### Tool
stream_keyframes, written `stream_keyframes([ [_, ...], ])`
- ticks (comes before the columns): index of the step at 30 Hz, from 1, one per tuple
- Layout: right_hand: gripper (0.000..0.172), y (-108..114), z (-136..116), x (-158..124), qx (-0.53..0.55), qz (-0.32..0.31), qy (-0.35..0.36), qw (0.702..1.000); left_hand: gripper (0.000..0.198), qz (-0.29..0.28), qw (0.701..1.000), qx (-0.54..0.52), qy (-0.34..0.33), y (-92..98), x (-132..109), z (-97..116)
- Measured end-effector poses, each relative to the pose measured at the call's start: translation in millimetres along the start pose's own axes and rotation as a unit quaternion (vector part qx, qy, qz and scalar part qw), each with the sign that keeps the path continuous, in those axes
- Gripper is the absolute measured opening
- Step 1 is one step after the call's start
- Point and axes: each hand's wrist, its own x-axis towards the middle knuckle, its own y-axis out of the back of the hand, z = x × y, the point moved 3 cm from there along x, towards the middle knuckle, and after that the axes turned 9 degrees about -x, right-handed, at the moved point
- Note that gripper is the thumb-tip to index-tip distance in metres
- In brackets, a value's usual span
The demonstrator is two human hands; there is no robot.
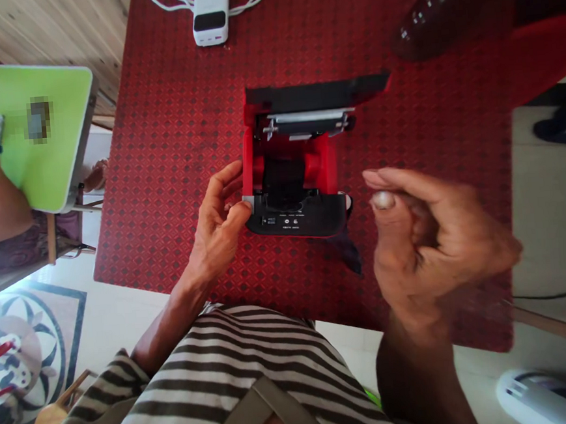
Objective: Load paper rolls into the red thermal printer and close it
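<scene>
A small red and black printer [297, 219] sits on the table with its hinged lid [313, 94] raised. A silver metal bar [311, 116] shows beneath the lid, above a hollow red and black compartment [284, 176]. My left hand [221, 224] grips the printer's left side, its thumb on a grey corner tab and the fingers along the red wall. To the right, apart from the printer, hovers my right hand [425, 237], fingers curled and thumb close to the forefinger; I see nothing in it. A dark strap [347, 249] hangs from the printer's right front corner.
The red patterned table [170, 149] carries a white power bank [211, 15] with white cables at the far edge and a dark bottle-like object [431, 14] at far right. Left stands a green table [66, 164], where another person's arm [4, 188] rests.
</scene>
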Motion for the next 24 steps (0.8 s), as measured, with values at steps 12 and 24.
stream_keyframes([
  [12,0.021,-89.0,-23.3,67.9,-0.107,-0.302,0.204,0.925,0.066,-0.026,0.999,-0.015,-0.02,-0.4,-3.2,1.0],
  [24,0.026,-104.2,-30.3,87.1,-0.242,-0.464,0.24,0.817,0.067,-0.031,0.999,-0.017,-0.003,2.8,-2.9,-2.9],
])
